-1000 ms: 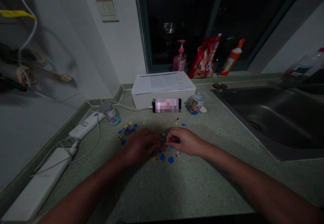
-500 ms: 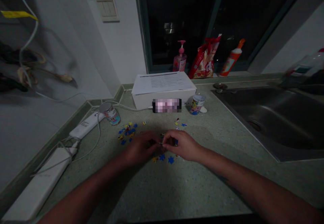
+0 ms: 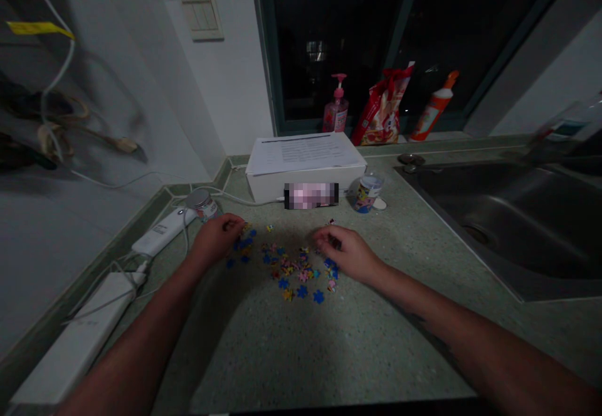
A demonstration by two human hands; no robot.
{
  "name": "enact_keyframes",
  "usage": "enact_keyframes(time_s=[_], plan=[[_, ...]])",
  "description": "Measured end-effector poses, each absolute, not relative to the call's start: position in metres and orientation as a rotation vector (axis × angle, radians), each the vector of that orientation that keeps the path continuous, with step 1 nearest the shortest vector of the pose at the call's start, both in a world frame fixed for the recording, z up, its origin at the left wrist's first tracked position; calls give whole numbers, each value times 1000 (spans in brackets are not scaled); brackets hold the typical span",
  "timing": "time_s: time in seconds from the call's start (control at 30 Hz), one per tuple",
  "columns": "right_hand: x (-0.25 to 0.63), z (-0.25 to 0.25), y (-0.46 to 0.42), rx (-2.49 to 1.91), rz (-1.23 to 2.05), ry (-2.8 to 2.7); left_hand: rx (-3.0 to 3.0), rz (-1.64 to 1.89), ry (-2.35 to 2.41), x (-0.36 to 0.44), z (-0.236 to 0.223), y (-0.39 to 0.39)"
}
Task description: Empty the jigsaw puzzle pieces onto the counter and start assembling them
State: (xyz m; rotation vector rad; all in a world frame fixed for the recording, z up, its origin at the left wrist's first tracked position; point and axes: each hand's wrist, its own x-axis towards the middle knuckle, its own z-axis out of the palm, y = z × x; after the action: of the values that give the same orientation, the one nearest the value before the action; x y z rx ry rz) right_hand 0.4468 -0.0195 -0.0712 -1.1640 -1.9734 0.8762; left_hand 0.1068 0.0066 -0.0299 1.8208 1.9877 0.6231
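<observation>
A: Which way do the jigsaw pieces [image 3: 303, 275] lie from us?
B: I have the main scatter flat on the table [image 3: 291, 353], between the two grips. From the right grip [image 3: 352, 253] it lies toward eight o'clock, just beside the fingers. From the left grip [image 3: 214, 238] it lies toward four o'clock, clearly farther off, so I judge the right nearer.
A: And what is closest to the left?
B: A smaller cluster [image 3: 244, 258], at about six o'clock from its fingertips. One yellow piece [image 3: 248, 226] is so close to those fingertips that I can't say whether they touch it.
A: Is either grip clamped on anything?
B: I cannot tell. The left's thumb and fingertips come near each other, but a pinched piece would be too small to make out. The right's fingers curl toward the thumb, and shadow hides what is between.
A: Any long axis to line up with?
B: None I'd rely on; each piece looks knobbed and about as long as it is wide.
A: What stands beyond?
B: I see a metal-lidded jar [image 3: 200, 201] at eleven o'clock from the left grip, and a printed can [image 3: 365, 196] at one o'clock from the right.
</observation>
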Motion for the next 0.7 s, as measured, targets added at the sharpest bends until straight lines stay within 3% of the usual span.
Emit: enact_keyframes(time_s=[0.33,0.7], plan=[[456,-71,-10,-1293,774,-1940,1877,164,1892,81,-32,12],[467,-67,-2,-1359,695,-2091,1973,-17,2033,83,-39,13]])
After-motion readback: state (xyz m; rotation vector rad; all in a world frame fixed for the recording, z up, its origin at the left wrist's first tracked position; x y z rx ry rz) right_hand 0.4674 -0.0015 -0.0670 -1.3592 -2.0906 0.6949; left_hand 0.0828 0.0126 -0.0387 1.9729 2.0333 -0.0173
